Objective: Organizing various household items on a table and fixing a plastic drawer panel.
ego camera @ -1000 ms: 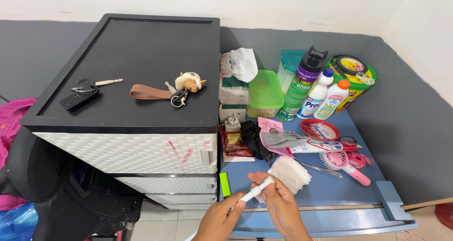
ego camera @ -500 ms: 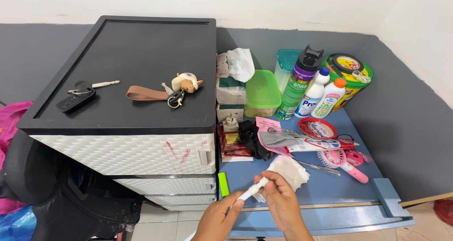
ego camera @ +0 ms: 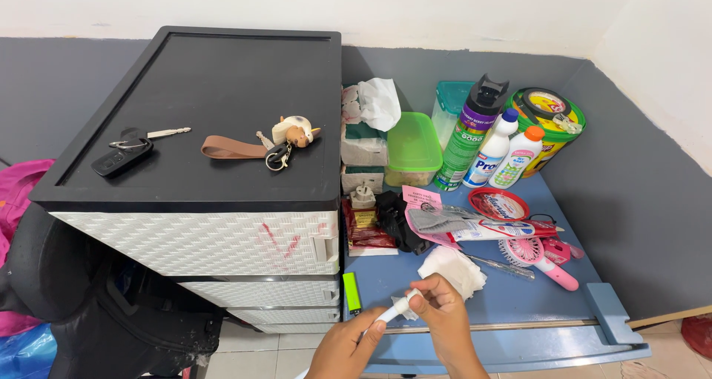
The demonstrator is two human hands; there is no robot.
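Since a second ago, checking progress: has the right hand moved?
Yes. The right hand has slid down, off the white tissue pile, gripping the white tube's tip.

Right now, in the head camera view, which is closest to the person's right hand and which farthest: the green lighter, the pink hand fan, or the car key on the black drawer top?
1. Green lighter, just left of the right hand.
2. Pink hand fan, to its right on the blue table.
3. Car key, far left on the drawer top.
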